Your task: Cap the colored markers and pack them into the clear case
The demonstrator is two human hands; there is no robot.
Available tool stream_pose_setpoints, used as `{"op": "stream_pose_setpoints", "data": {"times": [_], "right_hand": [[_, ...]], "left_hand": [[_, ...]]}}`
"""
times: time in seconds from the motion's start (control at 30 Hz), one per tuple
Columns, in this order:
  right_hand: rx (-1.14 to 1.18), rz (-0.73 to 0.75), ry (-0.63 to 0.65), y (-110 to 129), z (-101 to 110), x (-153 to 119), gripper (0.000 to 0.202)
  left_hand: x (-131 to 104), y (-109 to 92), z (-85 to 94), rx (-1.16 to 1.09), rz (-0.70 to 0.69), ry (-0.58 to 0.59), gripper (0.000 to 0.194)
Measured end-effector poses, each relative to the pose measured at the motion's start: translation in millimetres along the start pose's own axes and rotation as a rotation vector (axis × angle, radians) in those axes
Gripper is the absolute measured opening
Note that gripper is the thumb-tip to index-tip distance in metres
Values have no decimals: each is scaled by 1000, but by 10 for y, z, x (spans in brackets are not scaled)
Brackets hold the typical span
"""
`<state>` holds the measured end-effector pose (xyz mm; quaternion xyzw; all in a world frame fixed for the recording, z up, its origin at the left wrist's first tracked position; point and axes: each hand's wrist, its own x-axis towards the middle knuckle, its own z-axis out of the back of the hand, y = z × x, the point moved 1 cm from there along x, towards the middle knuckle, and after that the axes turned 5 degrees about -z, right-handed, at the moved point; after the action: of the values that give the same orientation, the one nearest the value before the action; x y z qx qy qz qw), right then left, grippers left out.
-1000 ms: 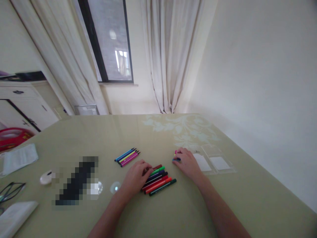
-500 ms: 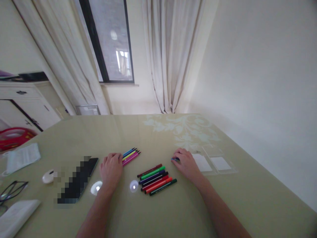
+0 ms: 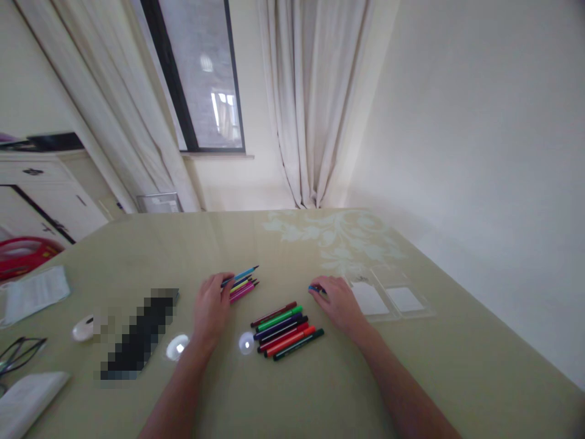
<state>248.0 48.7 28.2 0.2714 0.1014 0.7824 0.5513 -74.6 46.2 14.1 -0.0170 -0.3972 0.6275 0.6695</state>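
Note:
My left hand (image 3: 212, 305) is closed on a light blue marker (image 3: 247, 272), its dark bare tip pointing up and to the right. Just beneath it several uncapped markers (image 3: 242, 293) in purple, yellow and pink lie side by side, partly hidden by the fingers. Across the table my right hand (image 3: 333, 299) pinches something small and blue (image 3: 312, 288), perhaps a marker cap; most of it is covered by the fingers. Between the hands is a slanted row of capped markers (image 3: 287, 329), from dark red and green through purple and red to dark green.
Right of my right hand lies a clear plastic case (image 3: 381, 274) with white inserts. On the left are a pixelated dark flat object (image 3: 141, 335), a white round item (image 3: 83, 328), a face mask (image 3: 36, 291), glasses (image 3: 22, 353) and a white box (image 3: 31, 396).
My left hand has lifted the light blue marker off the other uncapped ones and shifted slightly right. My right hand has moved a little left, showing more of the blue piece.

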Motion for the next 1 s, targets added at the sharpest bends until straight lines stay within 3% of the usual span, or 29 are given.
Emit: {"op": "stream_pose_setpoints", "data": {"times": [0.13,0.27,0.5,1.0], "right_hand": [[227,-34,-30,87,19,-6,16],[457,-89,-102,130,36,-3,16],[521,-102,-138,113,43,-2,21],[555,-25,-63,158,46,-10,13]], "left_hand": [[-93,-336,-127,-344,-103,74,30],[-203,-544,-219,-426,-184,134,26],[-218,-559,-225,-421,-202,149,24],[-253,-588,-245,-463,-246,181,20]]}}
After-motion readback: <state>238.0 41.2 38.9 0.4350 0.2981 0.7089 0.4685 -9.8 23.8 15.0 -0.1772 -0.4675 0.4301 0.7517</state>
